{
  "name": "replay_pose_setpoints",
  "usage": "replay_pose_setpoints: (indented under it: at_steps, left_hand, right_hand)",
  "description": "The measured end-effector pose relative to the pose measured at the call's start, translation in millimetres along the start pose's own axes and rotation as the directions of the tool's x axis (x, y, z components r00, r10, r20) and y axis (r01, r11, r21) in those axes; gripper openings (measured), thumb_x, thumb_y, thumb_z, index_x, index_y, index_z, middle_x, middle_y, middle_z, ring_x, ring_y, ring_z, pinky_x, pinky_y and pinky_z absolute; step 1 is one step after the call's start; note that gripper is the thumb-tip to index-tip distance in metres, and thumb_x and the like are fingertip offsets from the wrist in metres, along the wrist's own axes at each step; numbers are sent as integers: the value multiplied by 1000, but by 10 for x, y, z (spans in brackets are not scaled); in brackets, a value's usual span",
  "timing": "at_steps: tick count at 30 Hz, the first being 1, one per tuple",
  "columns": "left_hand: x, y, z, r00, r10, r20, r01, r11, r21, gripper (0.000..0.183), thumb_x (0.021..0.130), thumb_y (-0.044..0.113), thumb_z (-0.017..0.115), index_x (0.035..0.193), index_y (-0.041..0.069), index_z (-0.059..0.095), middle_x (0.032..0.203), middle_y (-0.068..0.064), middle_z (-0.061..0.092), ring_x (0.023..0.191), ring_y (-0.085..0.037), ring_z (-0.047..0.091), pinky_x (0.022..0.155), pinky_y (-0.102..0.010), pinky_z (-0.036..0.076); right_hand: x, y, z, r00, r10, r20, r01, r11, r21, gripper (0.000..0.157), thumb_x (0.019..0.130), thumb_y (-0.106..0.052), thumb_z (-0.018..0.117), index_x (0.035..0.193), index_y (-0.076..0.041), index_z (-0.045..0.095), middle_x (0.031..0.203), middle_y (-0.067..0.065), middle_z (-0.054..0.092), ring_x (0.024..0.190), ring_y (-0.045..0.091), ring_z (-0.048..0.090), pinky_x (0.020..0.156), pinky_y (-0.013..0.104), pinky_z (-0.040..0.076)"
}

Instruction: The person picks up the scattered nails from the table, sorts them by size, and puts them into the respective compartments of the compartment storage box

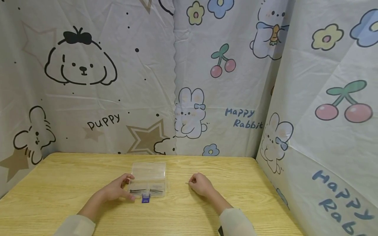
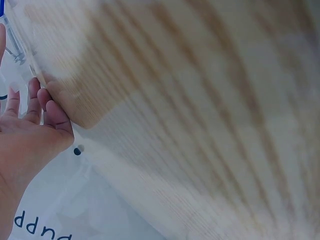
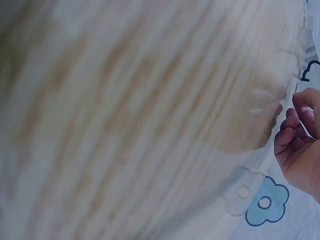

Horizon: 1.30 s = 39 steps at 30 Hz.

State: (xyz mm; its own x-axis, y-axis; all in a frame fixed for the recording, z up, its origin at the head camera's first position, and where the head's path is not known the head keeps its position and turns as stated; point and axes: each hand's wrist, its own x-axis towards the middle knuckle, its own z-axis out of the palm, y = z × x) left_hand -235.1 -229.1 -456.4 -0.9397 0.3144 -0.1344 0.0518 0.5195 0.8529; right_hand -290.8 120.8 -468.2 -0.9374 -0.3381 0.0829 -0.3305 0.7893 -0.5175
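A clear plastic box (image 1: 161,194) with a blue latch (image 1: 145,198) stands on the table, its see-through lid (image 1: 149,170) raised at the back. Dark, thin metal pieces (image 1: 156,191) lie inside it; some look like screws (image 2: 18,56) in the left wrist view. My left hand (image 1: 115,189) holds the box by its left side, thumb near the front corner and fingers further back. Right of the box, my right hand (image 1: 201,184) pinches a small thin metal piece (image 1: 187,183) between thumb and forefinger, close over the table. Its kind I cannot tell.
The wood-grain table (image 1: 177,219) reaches back to a white curtain (image 1: 153,98) printed with cartoon animals, stars and flowers. Another printed curtain (image 1: 322,141) hangs along the right edge.
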Motion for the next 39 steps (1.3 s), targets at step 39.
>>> replay_pose_setpoints:
  at_steps: [39]
  left_hand:
    - [-2, -19, -7, 1000, 2, -4, -2, 1000, -20, 77, 64, 22, 78, 124, 5, 33, 121, -22, 33, 118, -42, 29, 95, -56, 26]
  right_hand:
    - [164, -717, 144, 994, -109, 26, 107, 992, 62, 10, 81, -13, 55, 81, -8, 64, 62, -5, 48, 54, 5, 40, 51, 19, 36]
